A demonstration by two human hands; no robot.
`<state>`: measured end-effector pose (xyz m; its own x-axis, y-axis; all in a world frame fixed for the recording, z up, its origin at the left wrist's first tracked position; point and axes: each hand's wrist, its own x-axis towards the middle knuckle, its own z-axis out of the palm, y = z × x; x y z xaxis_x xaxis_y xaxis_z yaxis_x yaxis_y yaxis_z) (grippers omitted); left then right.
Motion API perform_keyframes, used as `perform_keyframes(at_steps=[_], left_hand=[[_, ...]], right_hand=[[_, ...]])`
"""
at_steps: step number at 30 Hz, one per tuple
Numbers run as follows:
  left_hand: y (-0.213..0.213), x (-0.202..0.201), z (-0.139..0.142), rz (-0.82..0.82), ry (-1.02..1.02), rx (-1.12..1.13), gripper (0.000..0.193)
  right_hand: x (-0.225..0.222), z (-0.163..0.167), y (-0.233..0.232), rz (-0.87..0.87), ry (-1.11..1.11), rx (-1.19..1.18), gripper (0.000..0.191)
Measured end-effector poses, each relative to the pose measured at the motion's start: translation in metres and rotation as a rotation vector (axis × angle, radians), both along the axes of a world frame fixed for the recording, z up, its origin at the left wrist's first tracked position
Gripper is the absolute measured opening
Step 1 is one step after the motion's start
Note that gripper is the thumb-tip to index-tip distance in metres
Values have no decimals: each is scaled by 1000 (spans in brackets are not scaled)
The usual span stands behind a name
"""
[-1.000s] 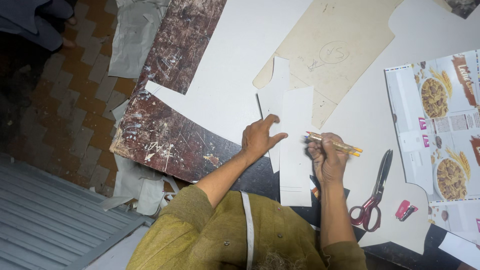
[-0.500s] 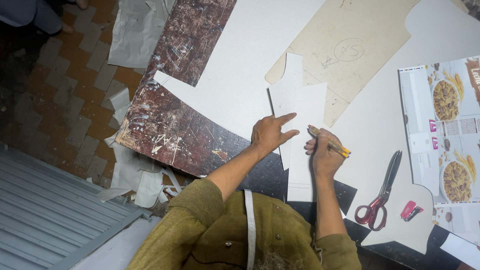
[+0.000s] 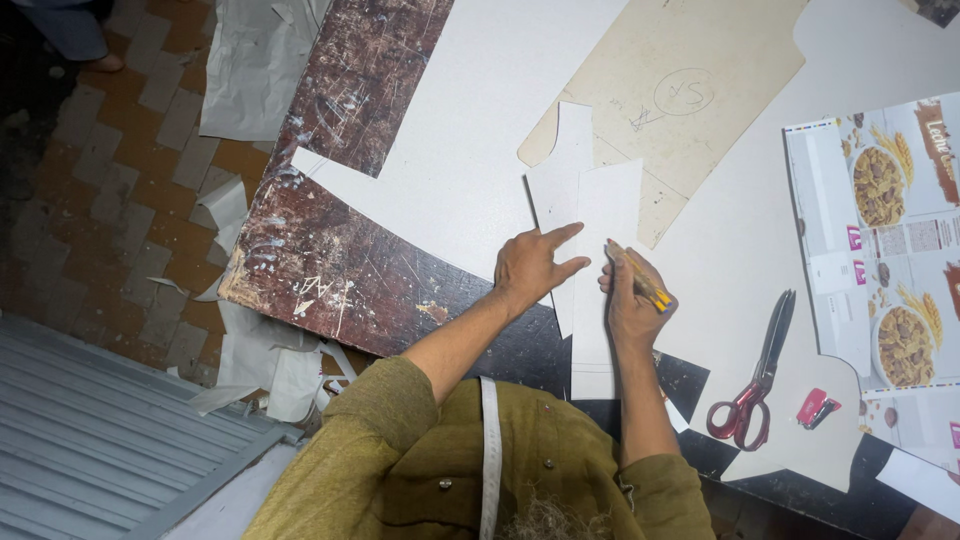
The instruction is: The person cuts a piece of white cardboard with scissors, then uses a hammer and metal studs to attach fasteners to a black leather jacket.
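Counting it up: two hands, left point(image 3: 528, 268) and right point(image 3: 632, 300). One pencil point(image 3: 648, 290), one pair of scissors point(image 3: 752, 385), one little red sharpener point(image 3: 816, 408). One tan pattern point(image 3: 690, 110), two narrow white strips point(image 3: 600, 230), one big white sheet point(image 3: 480, 160), one flattened cereal box point(image 3: 885, 240), one tape measure point(image 3: 489, 460).

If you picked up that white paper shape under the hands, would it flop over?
Probably a little. The white paper piece lies flat like thin card, so it likely bends but keeps shape. It looks light and could slide easily, which may be why the left hand presses it down.
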<state>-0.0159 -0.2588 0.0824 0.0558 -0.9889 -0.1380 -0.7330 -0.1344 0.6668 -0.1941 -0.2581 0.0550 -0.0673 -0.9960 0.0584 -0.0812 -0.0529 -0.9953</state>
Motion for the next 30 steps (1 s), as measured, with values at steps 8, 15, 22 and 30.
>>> perform_keyframes(at_steps=[8, 15, 22, 30], left_hand=[[3, 4, 2, 39, 60, -60, 82], [10, 29, 8, -61, 443, -66, 103], [5, 29, 18, -42, 368, 11, 107], [3, 27, 18, -46, 365, 50, 109]], right_hand=[[5, 13, 0, -30, -43, -48, 36], [46, 21, -12, 51, -238, 71, 36], [60, 20, -21, 113, -72, 45, 31], [61, 28, -13, 54, 43, 31, 25]])
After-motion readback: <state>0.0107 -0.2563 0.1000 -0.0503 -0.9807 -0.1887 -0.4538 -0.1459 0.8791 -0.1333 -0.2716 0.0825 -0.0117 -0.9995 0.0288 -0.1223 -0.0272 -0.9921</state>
